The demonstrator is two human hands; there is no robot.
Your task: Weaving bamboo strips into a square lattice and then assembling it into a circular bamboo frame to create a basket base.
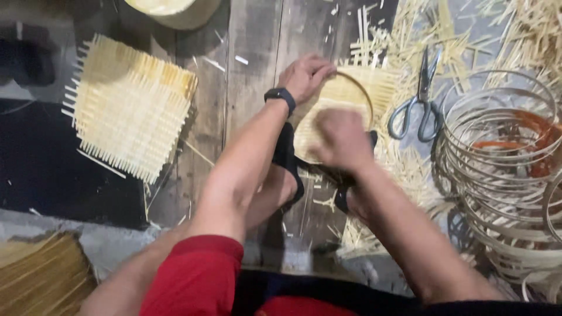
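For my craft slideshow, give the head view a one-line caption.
Both hands, left and right, press a woven mat into a round hoop, scissors alongside.

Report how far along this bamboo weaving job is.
Done: one square woven mat lies flat at left. In hand: left hand and right hand press a round hoop onto a second mat. Left: its strip ends still stick out untrimmed; scissors and spare hoops wait.

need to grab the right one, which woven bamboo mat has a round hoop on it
The woven mat under both hands, beside the scissors; the square mat lying left has no hoop.
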